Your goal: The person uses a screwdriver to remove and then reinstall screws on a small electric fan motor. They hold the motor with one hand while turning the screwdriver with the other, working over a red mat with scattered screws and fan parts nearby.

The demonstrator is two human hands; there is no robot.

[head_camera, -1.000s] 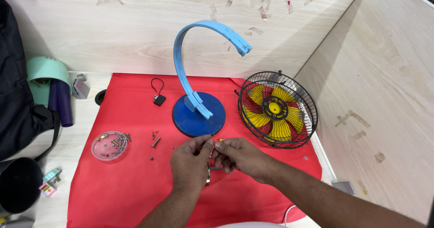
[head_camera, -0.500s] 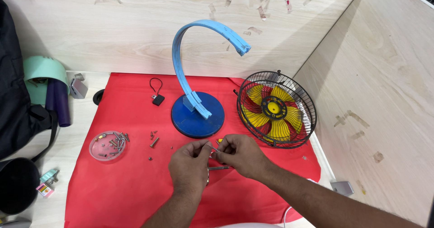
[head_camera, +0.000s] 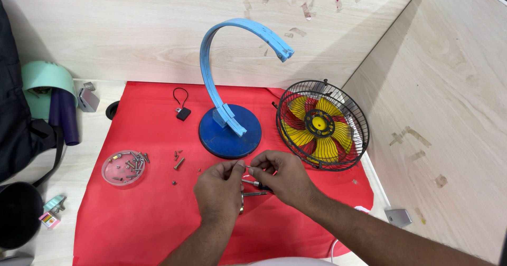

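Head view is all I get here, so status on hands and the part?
Left hand and right hand pinch a small screw together. Screwdriver under right. Nothing blocking.

A cloth point(head_camera: 132, 224) covers the tabletop point(head_camera: 79, 165) in the corner between two walls. On the cloth, the arched stand point(head_camera: 229, 129) sits at the middle rear, with the caged fan head point(head_camera: 322, 124) just to its right. A dish of screws point(head_camera: 124, 167) lies at the left, loose screws point(head_camera: 178, 163) between dish and stand. The left hand point(head_camera: 219, 189) and right hand point(head_camera: 280, 176) meet in front of the stand.
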